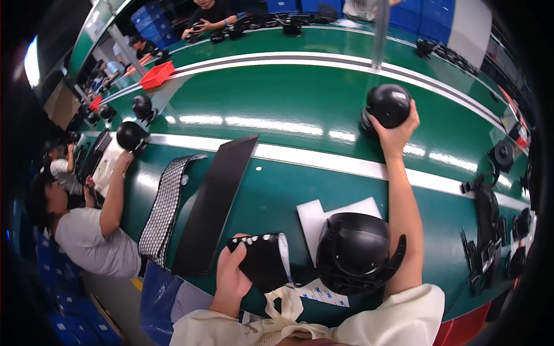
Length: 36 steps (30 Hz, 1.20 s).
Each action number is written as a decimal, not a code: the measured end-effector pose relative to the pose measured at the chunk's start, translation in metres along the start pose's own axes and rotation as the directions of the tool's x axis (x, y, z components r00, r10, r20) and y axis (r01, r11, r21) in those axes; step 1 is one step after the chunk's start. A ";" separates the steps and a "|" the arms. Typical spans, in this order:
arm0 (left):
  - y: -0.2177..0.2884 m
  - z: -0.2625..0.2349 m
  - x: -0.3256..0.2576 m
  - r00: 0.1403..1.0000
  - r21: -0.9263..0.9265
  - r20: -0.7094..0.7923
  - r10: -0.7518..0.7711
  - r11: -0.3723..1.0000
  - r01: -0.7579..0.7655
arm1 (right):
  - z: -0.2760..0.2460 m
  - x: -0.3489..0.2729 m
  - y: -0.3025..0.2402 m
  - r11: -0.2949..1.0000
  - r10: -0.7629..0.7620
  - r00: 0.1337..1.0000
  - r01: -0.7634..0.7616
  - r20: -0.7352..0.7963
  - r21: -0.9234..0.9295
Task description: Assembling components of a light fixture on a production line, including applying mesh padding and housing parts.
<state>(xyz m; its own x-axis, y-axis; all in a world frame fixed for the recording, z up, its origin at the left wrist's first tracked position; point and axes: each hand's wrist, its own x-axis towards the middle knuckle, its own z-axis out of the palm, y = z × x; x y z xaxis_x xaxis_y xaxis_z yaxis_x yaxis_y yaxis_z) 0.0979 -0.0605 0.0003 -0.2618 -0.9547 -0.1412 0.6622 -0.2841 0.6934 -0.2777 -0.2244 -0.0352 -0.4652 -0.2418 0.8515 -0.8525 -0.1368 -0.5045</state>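
My right hand (398,131) reaches far forward over the green conveyor belt, its fingers wrapped round a glossy black dome-shaped unit (389,106). Near my body, my left hand (234,271) is closed on a curled black sheet (262,264) with pale dots along its upper edge and a whitish strip at its right end. A second black dome-shaped unit (356,245), with a curved arm on its right, sits on the bench just in front of me. White foam sheets (311,222) lie partly under it. Beside its base is a white printed sheet (326,295).
Left of my left hand lie a long black panel (216,202) and a strip covered in white dots (163,213). Black straps and parts (485,230) sit at the right. A co-worker (95,236) at the left holds another dome unit (132,136). A metal post (381,34) stands beyond the belt.
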 end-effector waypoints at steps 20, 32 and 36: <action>0.000 0.004 -0.003 0.999 -0.027 0.020 0.037 0.999 -0.036 | -0.199 -0.051 -0.014 0.995 -0.095 0.977 0.102 0.192 -0.023; -0.006 0.002 -0.002 0.965 0.087 -0.007 0.261 0.962 -0.259 | -0.234 -0.047 -0.008 0.972 0.050 0.995 -0.028 0.090 -0.233; -0.008 0.002 -0.003 0.948 0.134 -0.012 0.317 0.940 -0.313 | -0.238 -0.046 -0.010 0.973 0.027 0.995 -0.004 0.097 -0.230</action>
<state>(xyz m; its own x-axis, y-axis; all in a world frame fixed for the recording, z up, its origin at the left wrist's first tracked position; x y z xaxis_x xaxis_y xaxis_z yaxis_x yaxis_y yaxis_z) 0.0914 -0.0549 -0.0033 -0.0303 -0.9965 0.0775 0.6108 0.0429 0.7906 -0.3045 0.0169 -0.0354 -0.4623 -0.3378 0.8199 -0.8828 0.0885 -0.4613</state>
